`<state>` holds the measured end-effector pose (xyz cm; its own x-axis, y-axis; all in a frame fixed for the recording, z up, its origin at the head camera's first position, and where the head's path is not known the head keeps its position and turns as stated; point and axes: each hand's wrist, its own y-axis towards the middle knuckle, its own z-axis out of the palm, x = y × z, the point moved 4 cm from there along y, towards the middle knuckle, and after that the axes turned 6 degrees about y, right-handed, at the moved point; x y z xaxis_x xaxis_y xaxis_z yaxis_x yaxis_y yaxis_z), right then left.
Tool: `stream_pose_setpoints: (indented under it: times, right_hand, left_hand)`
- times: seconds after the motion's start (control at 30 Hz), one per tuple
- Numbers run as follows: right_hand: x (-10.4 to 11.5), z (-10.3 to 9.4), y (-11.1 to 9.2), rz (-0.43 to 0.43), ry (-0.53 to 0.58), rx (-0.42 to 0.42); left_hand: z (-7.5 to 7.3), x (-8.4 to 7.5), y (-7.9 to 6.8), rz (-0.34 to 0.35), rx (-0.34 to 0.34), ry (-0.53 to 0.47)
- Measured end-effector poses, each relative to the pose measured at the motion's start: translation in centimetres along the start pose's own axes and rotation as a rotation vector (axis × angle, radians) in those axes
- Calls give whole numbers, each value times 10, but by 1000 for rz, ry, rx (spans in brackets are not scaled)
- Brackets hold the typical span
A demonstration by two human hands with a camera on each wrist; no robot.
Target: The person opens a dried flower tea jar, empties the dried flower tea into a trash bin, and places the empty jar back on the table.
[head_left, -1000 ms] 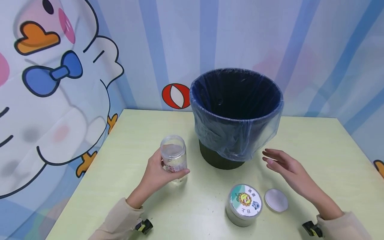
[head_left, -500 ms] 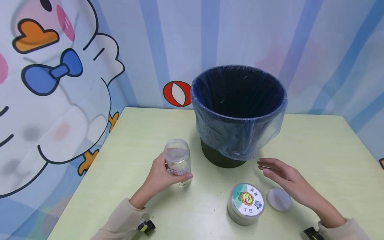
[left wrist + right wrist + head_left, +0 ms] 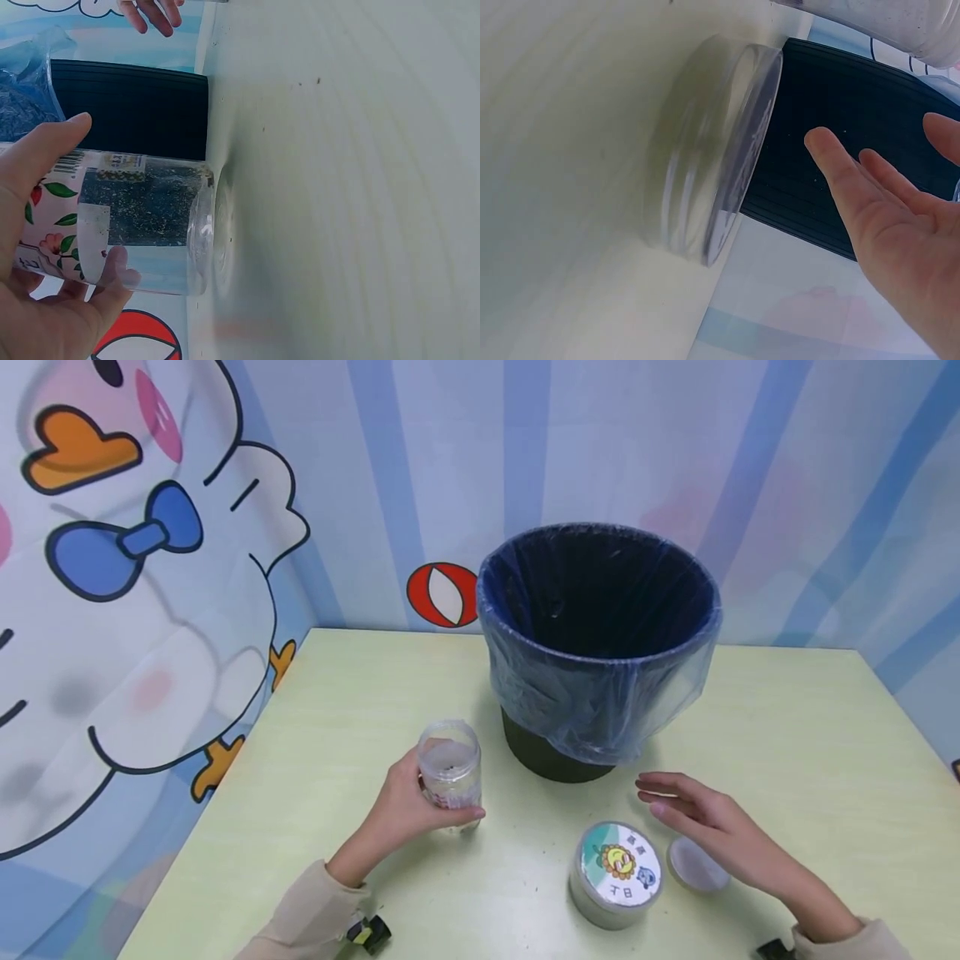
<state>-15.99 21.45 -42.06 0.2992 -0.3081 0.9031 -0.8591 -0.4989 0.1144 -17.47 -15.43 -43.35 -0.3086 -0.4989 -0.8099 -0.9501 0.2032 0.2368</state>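
Note:
My left hand (image 3: 408, 810) grips a clear plastic jar (image 3: 457, 772) round its side, thumb at the front. The jar is upright with its mouth uncovered. In the left wrist view, its flowered label (image 3: 56, 217) and clear lower wall show, the base close over the table. My right hand (image 3: 712, 818) hovers with extended fingers and holds nothing. Beneath it lies a round translucent lid (image 3: 693, 870), partly covered by the hand in the head view and large in the right wrist view (image 3: 739, 157). Left of the lid stands a short round container (image 3: 611, 906) with a sunflower sticker on top.
A black bin (image 3: 555, 747) with a blue plastic liner (image 3: 592, 702) folded over its rim stands behind the hands. Small dark specks dot the pale table (image 3: 517, 860). Cartoon-printed walls (image 3: 420, 460) rise at the back and left.
The left hand has brought the jar a little right and closer to me. The right hand has come lower and leftward, now overlapping the lid in the head view. The sunflower container stays put.

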Motion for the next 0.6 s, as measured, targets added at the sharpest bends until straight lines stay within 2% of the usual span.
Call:
stream_pose_setpoints:
  times: [0.33, 0.6]
  right_hand:
    - [-1, 5, 1, 14, 4, 30]
    - [-4, 6, 1, 17, -2, 40]
  left_hand:
    - [1, 5, -2, 17, -3, 27]
    - [1, 6, -1, -45, 23, -43]
